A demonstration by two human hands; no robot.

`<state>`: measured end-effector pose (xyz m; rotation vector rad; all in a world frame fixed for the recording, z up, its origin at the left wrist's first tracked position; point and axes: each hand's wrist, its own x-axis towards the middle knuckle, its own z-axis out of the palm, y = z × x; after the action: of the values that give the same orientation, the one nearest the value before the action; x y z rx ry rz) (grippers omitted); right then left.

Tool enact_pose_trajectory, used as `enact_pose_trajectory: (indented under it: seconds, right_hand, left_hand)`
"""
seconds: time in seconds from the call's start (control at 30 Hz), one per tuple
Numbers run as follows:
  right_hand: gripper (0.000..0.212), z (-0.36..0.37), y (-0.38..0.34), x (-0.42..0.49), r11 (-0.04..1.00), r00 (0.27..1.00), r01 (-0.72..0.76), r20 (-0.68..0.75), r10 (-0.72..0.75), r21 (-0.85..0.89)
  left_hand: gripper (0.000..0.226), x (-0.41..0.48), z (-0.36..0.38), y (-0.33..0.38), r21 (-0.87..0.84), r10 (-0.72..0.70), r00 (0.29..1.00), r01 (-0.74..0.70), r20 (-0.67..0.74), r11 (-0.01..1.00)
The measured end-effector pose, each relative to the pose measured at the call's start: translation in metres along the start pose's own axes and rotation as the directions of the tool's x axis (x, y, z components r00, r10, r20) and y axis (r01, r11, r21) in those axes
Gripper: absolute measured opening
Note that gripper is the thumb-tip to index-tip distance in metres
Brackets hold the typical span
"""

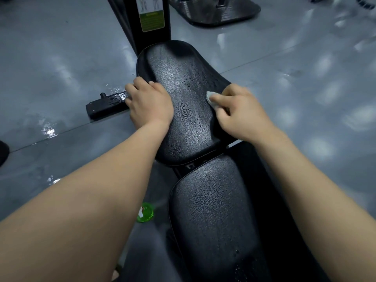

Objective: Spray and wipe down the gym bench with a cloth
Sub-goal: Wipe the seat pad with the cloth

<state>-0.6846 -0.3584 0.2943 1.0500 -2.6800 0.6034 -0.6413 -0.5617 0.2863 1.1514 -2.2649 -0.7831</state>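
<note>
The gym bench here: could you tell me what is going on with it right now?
A person is wiping the bench's far pad, which is beaded with droplets. The right hand holds a small white cloth against the pad's right edge, while the left hand grips its left edge. The near pad is wet too. A green bottle stands on the floor beside the bench.

The cloth (210, 98) is mostly hidden under the right hand (241, 111); the upright's label (152, 19) is unreadable.

The label (151, 15) on the black upright (131, 23) carries figure diagrams above a green panel. Its print is too blurred to read.
</note>
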Motion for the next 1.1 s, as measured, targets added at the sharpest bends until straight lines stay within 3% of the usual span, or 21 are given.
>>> enact_pose_trajectory:
  seconds: [0.13,0.27,0.37,0.47,0.67,0.73,0.87,0.93,1.0,1.1]
  right_hand:
    - [0.044,-0.003,0.015,0.016,0.999,0.998,-0.026,0.054,0.025,0.018]
    - [0.029,0.007,0.012,0.033,0.995,0.994,-0.098,-0.044,0.097,-0.022]
    - [0.025,0.008,-0.002,0.023,0.997,0.998,0.019,-0.059,-0.024,-0.071]
    - [0.023,0.001,-0.001,0.018,0.99,0.991,0.132,0.02,-0.132,-0.048]
    - [0.026,-0.001,0.004,0.057,0.992,0.995,-0.099,-0.027,0.097,-0.076]
    - [0.023,0.0,-0.01,0.056,0.994,0.999,-0.038,0.013,0.04,-0.098]
    - [0.035,-0.012,-0.026,0.029,0.985,0.961,0.172,0.222,-0.162,-0.025]
    - [0.033,-0.018,-0.024,0.028,0.981,0.944,0.191,0.279,-0.178,-0.021]
    - [0.029,-0.019,-0.018,0.039,0.984,0.954,0.177,0.249,-0.167,-0.018]
    - [0.025,-0.012,-0.011,0.065,0.997,0.991,0.044,0.128,-0.037,-0.055]
  left_hand:
    - [0.04,0.0,0.0,0.0,0.009,0.001,1.0,-0.001,-0.006,1.0]
    - [0.041,-0.002,-0.002,-0.001,-0.004,0.0,1.0,0.0,0.006,1.0]
    - [0.041,-0.002,-0.002,-0.001,-0.011,0.006,1.0,-0.006,0.003,1.0]
    - [0.04,-0.002,-0.001,-0.001,-0.011,0.003,1.0,-0.003,0.006,1.0]
    - [0.04,-0.001,-0.001,-0.001,-0.02,0.007,1.0,-0.007,-0.008,1.0]
    - [0.04,-0.001,-0.001,-0.002,-0.021,0.005,1.0,-0.005,-0.006,1.0]
    - [0.04,-0.001,-0.001,-0.001,-0.02,0.005,1.0,-0.005,-0.006,1.0]
    - [0.039,-0.001,-0.001,-0.002,-0.021,0.004,1.0,-0.005,-0.011,1.0]
    - [0.039,-0.001,-0.001,-0.001,-0.025,0.0,1.0,0.0,-0.005,1.0]
    - [0.039,-0.003,-0.003,-0.001,-0.038,-0.005,1.0,0.005,0.003,0.999]
